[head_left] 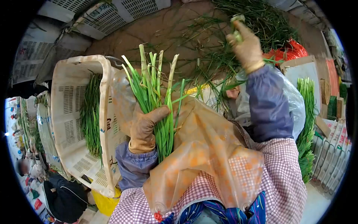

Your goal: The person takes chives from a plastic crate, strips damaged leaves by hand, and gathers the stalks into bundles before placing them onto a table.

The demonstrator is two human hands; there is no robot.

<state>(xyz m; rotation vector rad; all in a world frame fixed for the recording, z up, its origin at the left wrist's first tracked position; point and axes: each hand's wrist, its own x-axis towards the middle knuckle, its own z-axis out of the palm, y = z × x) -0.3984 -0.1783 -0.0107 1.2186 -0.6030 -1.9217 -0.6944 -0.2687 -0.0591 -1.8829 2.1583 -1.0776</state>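
Stalks of leek-like greens (150,87) run lengthwise just right of the plastic crate (105,153), clenched in my nearer left hand (144,126); my farther right hand's (247,47) grip I cannot tell.

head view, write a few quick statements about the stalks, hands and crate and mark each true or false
1. The left hand grips a bunch of green stalks. True.
2. The bunch's pale ends point toward the person's chest. False: they point away from it.
3. The pale crate has long greens inside. True.
4. The two hands touch each other. False: the right hand is well apart, out toward the upper right.
5. The red plastic lies in the crate. False: it is on the opposite side of the picture.
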